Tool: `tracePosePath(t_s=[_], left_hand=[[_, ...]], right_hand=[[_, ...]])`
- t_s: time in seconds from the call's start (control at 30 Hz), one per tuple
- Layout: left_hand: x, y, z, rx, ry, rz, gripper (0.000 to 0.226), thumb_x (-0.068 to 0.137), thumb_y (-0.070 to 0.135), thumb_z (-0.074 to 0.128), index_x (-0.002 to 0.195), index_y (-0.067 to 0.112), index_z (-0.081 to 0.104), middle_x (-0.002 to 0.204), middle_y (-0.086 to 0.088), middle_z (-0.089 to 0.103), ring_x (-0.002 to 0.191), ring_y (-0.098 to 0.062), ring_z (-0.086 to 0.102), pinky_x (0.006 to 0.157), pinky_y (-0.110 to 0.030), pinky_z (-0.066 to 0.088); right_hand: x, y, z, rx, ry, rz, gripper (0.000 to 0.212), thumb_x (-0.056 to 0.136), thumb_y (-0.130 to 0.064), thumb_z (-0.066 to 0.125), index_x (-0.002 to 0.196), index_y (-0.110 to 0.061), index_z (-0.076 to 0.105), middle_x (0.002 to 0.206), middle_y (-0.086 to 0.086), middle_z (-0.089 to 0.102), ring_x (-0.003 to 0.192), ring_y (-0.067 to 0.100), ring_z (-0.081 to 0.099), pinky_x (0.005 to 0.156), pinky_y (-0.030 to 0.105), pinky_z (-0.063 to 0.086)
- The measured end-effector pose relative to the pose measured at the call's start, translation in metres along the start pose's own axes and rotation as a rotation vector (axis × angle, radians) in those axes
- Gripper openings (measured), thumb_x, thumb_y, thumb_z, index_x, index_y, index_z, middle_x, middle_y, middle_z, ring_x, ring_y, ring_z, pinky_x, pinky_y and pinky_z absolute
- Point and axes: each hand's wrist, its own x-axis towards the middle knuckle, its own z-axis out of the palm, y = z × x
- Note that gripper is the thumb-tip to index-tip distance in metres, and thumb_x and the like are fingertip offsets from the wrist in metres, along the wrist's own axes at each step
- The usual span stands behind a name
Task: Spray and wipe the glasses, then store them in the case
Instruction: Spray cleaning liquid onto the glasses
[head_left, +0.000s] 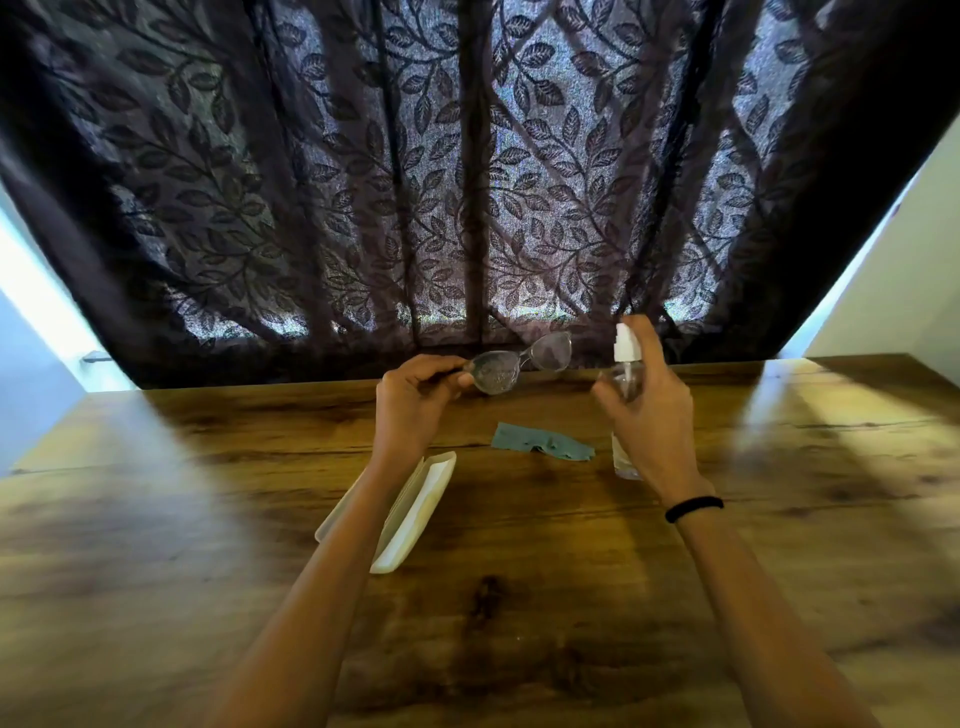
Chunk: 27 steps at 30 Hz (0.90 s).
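Gripped items, as I read them from my remote seat, left to right:

1. Left hand (415, 400): fingers pinched on the left end of the glasses (519, 361), which are held up off the table (519, 623), lenses facing me. The left lens looks speckled with droplets; the right lens sits higher and farther, against the curtain (467, 182).

2. Case (410, 514): white, open, lying on the table near the left forearm, which crosses over part of it. I see nothing inside the part that shows.

3. Cloth (543, 442): small, grey-green, rumpled, flat on the table between the two hands and a little nearer to me than the glasses. Not touched by either hand.

4. Right hand (649, 415): wrapped around a clear spray bottle (626, 374) with a white nozzle, index finger resting on top of the nozzle. The nozzle points left, toward the glasses, with a short gap between them. A clear part of the bottle shows below the palm; I cannot tell whether its base touches the table.

5. Wristband (693, 508): black, on the right wrist.

6. Table: wooden, dark-grained, with bright bands of light on the far left and far right.

7. Curtain: dark, leaf-patterned, hanging along the far edge of the table, backlit.
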Motion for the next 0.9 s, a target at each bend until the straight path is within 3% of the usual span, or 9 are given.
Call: tracePosePath(t_s=[0.17,0.3,0.4,0.47,0.73,0.9], left_hand=[[-0.001,-0.001,-0.002,-0.019,0.003,-0.01,0.022,0.077,0.003,0.067,0.095,0.014,0.066,0.085,0.004,0.065,0.071,0.0,0.062,0.067,-0.016,0.054],[-0.004,-0.002,-0.004,-0.035,0.013,-0.008,0.023,0.076,0.002,0.067,0.095,0.016,0.066,0.084,0.006,0.065,0.072,-0.005,0.063,0.066,-0.012,0.052],[-0.004,-0.003,-0.005,-0.049,0.007,-0.013,0.023,0.077,0.002,0.067,0.096,0.014,0.066,0.087,0.0,0.066,0.076,-0.009,0.063,0.067,-0.012,0.052],[-0.004,-0.003,-0.004,-0.053,0.006,-0.02,0.024,0.077,0.002,0.067,0.097,0.013,0.066,0.089,-0.005,0.066,0.077,-0.01,0.063,0.067,-0.013,0.053],[-0.002,-0.008,-0.003,-0.014,0.011,-0.012,0.023,0.077,0.002,0.067,0.097,0.013,0.066,0.09,-0.006,0.066,0.071,-0.011,0.062,0.066,-0.013,0.053],[-0.001,-0.012,-0.002,0.002,0.023,-0.022,0.024,0.077,0.002,0.067,0.097,0.015,0.066,0.091,-0.005,0.066,0.076,-0.014,0.063,0.068,-0.015,0.054]], right_hand=[[-0.004,0.016,0.001,0.086,0.025,0.081,0.071,0.088,-0.025,0.059,0.142,-0.028,0.013,0.082,0.0,0.06,0.065,0.005,0.057,0.055,0.016,0.039],[-0.011,0.038,-0.002,0.126,-0.032,0.198,0.063,0.089,-0.03,0.057,0.138,-0.016,0.021,0.101,0.011,0.057,0.083,0.021,0.058,0.071,0.033,0.05],[-0.018,0.048,-0.005,0.121,-0.055,0.25,0.04,0.088,-0.025,0.058,0.114,-0.007,0.033,0.097,0.018,0.052,0.083,0.03,0.055,0.07,0.046,0.051],[-0.023,0.053,-0.004,0.107,-0.065,0.27,0.035,0.087,-0.024,0.059,0.104,-0.006,0.033,0.092,0.016,0.048,0.078,0.029,0.05,0.065,0.042,0.048],[-0.03,0.055,-0.004,0.113,-0.075,0.337,0.039,0.083,-0.023,0.066,0.098,-0.011,0.032,0.091,0.014,0.044,0.08,0.025,0.047,0.067,0.041,0.045],[-0.018,0.042,-0.007,0.042,0.024,0.272,0.058,0.081,-0.027,0.068,0.126,-0.009,0.036,0.116,0.007,0.044,0.105,0.02,0.046,0.085,0.031,0.039]])
